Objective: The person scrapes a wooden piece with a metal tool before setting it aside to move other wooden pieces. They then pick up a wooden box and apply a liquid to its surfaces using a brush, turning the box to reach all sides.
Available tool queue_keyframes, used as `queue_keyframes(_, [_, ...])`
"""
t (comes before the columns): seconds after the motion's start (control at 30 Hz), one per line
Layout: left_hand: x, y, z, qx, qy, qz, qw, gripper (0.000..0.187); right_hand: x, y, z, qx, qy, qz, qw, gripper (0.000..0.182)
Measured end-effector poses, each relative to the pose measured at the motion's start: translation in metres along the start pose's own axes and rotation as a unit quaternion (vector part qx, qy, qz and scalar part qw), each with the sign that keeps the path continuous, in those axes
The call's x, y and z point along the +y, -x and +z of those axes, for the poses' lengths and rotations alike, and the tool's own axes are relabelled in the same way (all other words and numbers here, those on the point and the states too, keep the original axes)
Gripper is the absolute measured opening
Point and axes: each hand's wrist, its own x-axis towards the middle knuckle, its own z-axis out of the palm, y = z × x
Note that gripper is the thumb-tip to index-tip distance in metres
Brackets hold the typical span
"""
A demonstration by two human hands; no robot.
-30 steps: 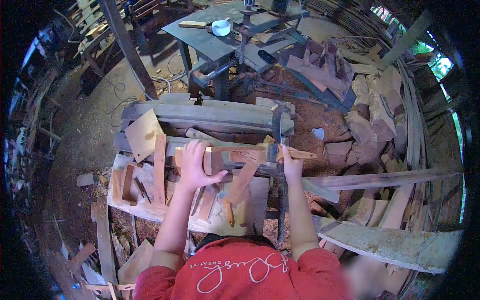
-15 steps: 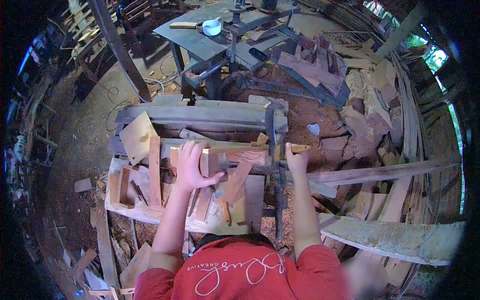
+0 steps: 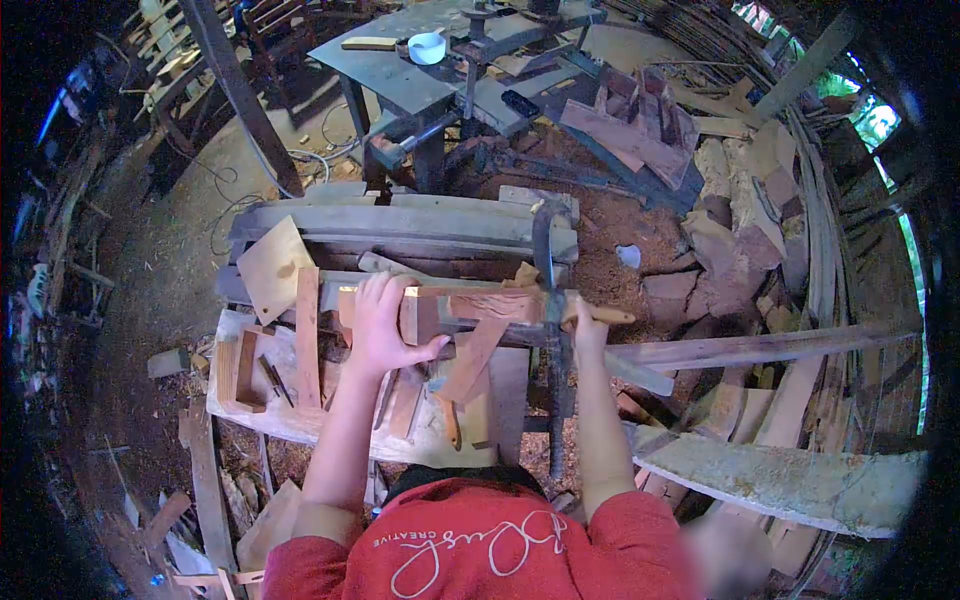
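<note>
My left hand (image 3: pixel 378 325) lies over a reddish wooden block (image 3: pixel 423 318), fingers together and bent over its far edge, thumb stretched out to the right. My right hand (image 3: pixel 588 322) is closed round the pale wooden handle (image 3: pixel 616 315) of a tool whose working end I cannot make out. Beside that hand, a dark metal bar clamp (image 3: pixel 543 245) runs across the bench by a carved piece of wood (image 3: pixel 490 305). Below the hands, an orange-handled tool (image 3: pixel 450 420) rests on the pale board (image 3: pixel 335 428).
Thin wood strips (image 3: pixel 308 340) and a square board (image 3: pixel 275 270) lie on the left of the bench. Behind stands a metal table (image 3: pixel 385 75) with a white bowl (image 3: pixel 427 48). Scrap wood (image 3: pixel 715 240) and a long plank (image 3: pixel 760 345) fill the right.
My right hand and the tool handle have shifted slightly down, with the handle end farther right. My left hand stays on the block.
</note>
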Motion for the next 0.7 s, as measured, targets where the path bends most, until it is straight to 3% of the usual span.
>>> queue_keyframes(0.03, [0.0,-0.002,0.001,0.008,-0.01,0.01,1.0,0.062,0.01,-0.004,-0.009,0.02,0.082,0.004,0.996,0.019])
queue_keyframes(0.1, [0.0,-0.004,0.003,0.017,-0.022,0.016,0.999,0.063,0.026,-0.009,-0.02,0.035,0.121,-0.016,0.992,0.021])
queue_keyframes(0.13, [0.001,-0.007,0.005,0.008,-0.031,-0.027,0.999,0.064,0.027,-0.008,-0.021,0.056,0.159,-0.036,0.985,0.022])
queue_keyframes(0.2, [0.003,-0.016,0.002,-0.045,-0.052,-0.087,0.994,0.071,0.026,-0.013,-0.021,0.063,0.143,-0.057,0.986,0.021])
queue_keyframes(0.27, [0.008,-0.025,-0.002,-0.056,-0.038,-0.077,0.995,0.076,0.014,-0.006,-0.016,0.072,0.129,-0.075,0.986,0.021])
queue_keyframes(0.33, [0.003,-0.033,-0.002,-0.062,-0.027,-0.065,0.996,0.082,-0.003,0.0,-0.004,0.035,0.116,-0.117,0.986,0.021])
queue_keyframes(0.4, [-0.006,-0.036,-0.001,-0.134,-0.031,-0.122,0.983,0.093,-0.021,0.009,0.011,0.033,0.102,-0.074,0.991,0.021])
queue_keyframes(0.47, [-0.005,-0.039,-0.002,-0.13,-0.036,-0.143,0.98,0.093,-0.021,0.01,0.017,0.031,0.088,-0.032,0.995,0.021])
queue_keyframes(0.53, [-0.002,-0.043,-0.004,-0.126,-0.039,-0.162,0.978,0.093,-0.017,0.008,0.021,-0.058,0.105,-0.072,0.99,0.021])
queue_keyframes(0.63, [0.006,-0.048,-0.009,-0.105,-0.037,-0.191,0.975,0.09,-0.02,0.014,0.034,-0.105,0.129,-0.119,0.979,0.022])
queue_keyframes(0.7, [0.011,-0.057,-0.015,-0.151,-0.058,-0.257,0.953,0.089,-0.023,0.022,0.043,-0.134,0.109,-0.109,0.979,0.021])
